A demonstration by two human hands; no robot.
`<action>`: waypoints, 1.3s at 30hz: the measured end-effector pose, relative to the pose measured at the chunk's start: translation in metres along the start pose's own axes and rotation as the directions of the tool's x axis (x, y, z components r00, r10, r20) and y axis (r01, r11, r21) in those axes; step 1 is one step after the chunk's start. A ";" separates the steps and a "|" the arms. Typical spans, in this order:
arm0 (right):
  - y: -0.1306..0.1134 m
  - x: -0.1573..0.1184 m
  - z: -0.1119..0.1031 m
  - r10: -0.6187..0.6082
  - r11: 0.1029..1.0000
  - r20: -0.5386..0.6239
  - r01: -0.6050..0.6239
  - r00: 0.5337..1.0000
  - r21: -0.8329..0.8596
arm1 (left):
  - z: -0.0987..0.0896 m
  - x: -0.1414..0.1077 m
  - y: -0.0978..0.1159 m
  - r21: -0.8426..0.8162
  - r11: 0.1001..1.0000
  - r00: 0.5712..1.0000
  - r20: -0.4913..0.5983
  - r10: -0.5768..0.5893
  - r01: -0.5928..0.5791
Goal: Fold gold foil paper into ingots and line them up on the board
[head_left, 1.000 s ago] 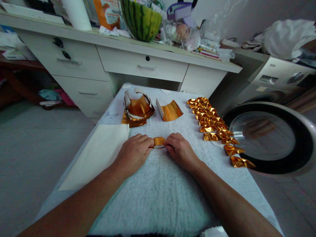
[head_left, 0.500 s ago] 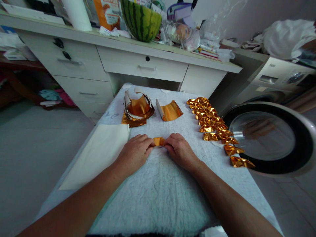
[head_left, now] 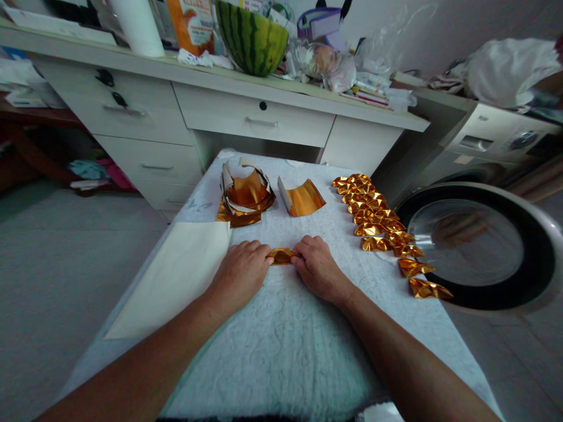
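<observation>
Gold foil piece point(head_left: 282, 257) held apparently mid-fold, folded pieces point(head_left: 379, 215) already laid in rows
Its ends are pinched by the left hand point(head_left: 243, 268) and right hand point(head_left: 319, 268) at the middle of the table point(head_left: 281, 351); a curved sheet point(head_left: 307, 198) and curled stack point(head_left: 248, 190) are left, seemingly unfolded; pinched ends are hidden, overlapped pieces hard to count

Shiny and foil-like on the small folded gold strip point(head_left: 282, 257); equally metallic but sharply creased on the rows of pointed gold pieces point(head_left: 373, 228). Smoother, with a satin gleam, on the curved rectangular gold sheet point(head_left: 307, 198) and the loosely curled stack of gold sheets point(head_left: 248, 190); matt and papery on their pale backs. Matt, smooth and paper-like on the flat cream sheet point(head_left: 176, 281). Rough and cloth-like on the pale blue table cover point(head_left: 281, 340). Glassy on the round, black-rimmed washing-machine door point(head_left: 466, 240).
</observation>
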State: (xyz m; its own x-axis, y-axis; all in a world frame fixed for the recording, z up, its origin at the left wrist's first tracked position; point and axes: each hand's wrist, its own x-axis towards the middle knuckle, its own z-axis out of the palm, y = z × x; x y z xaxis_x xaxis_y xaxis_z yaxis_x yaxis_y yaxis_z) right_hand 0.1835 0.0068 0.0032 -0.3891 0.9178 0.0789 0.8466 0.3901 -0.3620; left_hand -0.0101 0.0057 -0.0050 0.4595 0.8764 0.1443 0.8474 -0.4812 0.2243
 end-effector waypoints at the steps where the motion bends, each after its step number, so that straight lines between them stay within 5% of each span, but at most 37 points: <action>1: 0.000 0.001 0.001 0.010 1.000 0.000 -0.010 1.000 -0.008 | 0.000 0.000 0.000 0.015 1.000 1.000 -0.001 -0.004 0.004; 22: -0.007 0.002 0.006 0.129 0.983 0.004 -0.128 0.992 -0.130 | 0.003 0.001 0.005 0.169 0.985 0.999 -0.031 -0.036 0.040; 39: -0.007 0.000 0.007 0.181 0.969 -0.055 -0.187 0.982 -0.160 | -0.006 0.002 0.010 0.164 0.972 0.983 0.049 -0.178 0.168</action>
State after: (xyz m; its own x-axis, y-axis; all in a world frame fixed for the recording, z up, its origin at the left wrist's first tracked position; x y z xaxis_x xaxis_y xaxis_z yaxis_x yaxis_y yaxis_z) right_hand 0.1746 0.0038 -0.0005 -0.2091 0.9758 0.0634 0.9515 0.2180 -0.2168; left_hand -0.0021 0.0023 0.0031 0.3137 0.9480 0.0546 0.9446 -0.3174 0.0841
